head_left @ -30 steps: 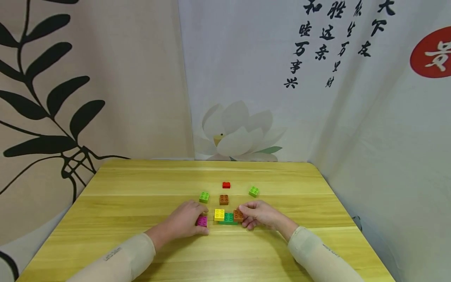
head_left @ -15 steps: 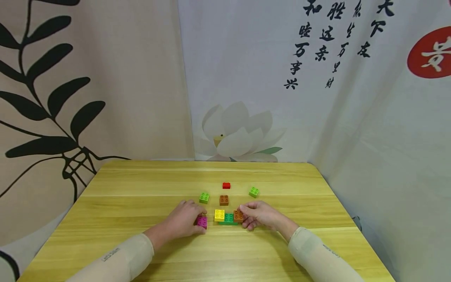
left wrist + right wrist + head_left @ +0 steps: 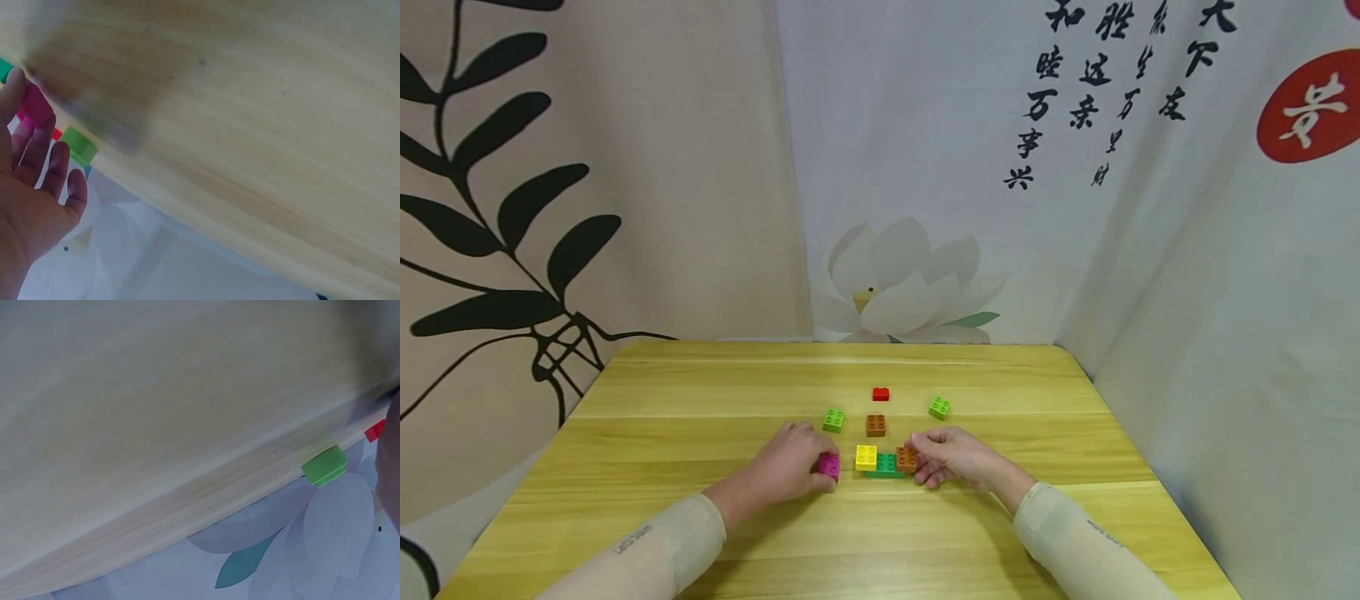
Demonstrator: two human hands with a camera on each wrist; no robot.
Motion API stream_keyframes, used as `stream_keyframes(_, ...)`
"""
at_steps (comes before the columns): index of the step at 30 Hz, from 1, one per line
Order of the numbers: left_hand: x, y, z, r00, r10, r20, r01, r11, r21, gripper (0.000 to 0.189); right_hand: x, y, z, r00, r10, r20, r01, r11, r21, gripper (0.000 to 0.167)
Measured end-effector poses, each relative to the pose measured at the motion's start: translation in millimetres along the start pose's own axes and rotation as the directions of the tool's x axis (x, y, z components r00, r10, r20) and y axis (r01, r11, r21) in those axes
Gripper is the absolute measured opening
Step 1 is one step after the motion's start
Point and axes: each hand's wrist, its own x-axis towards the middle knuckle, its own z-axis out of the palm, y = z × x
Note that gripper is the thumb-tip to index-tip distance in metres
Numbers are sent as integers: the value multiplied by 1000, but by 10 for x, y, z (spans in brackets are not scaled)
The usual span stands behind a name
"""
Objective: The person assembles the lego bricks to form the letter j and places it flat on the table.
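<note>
My left hand [image 3: 784, 463] pinches a magenta toy building brick [image 3: 828, 466] between thumb and fingers, left of a small built group. The left wrist view shows the same magenta brick [image 3: 37, 106] at the thumb and fingertips. In that group a yellow brick [image 3: 866, 457] and an orange-brown brick [image 3: 907, 459] sit at the two ends of a longer green brick [image 3: 886, 464], whose studs show between them. The thumb and fingers of my right hand [image 3: 953, 458] grip the orange-brown brick from its right side. In the right wrist view only an edge of that hand shows.
Behind the group lie a second orange-brown brick [image 3: 876, 426], a red brick [image 3: 881, 394] and two lime green bricks, one to the left [image 3: 833, 420] and another lime brick [image 3: 939, 407] to the right. The wooden table [image 3: 700, 383] ends at a printed curtain [image 3: 925, 167].
My left hand has shifted slightly away from me with the magenta brick, which sits a little farther back between its fingers. The right hand and the built group hold still.
</note>
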Motion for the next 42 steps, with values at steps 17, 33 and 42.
stream_keyframes(17,421,579,-211,997,11,-78,-18,995,-93,42,-115,39,-44,1000,9,9,-9,1000,6,67)
stream_keyframes(33,655,943,91,997,70,-24,-70,997,11,43,-120,38,-93,997,-23,70,24,1000,-15,63)
stream_keyframes(42,673,952,182,999,27,-17,-27,1000,15,51,-117,49,-97,997,-24,73,25,1000,-13,58)
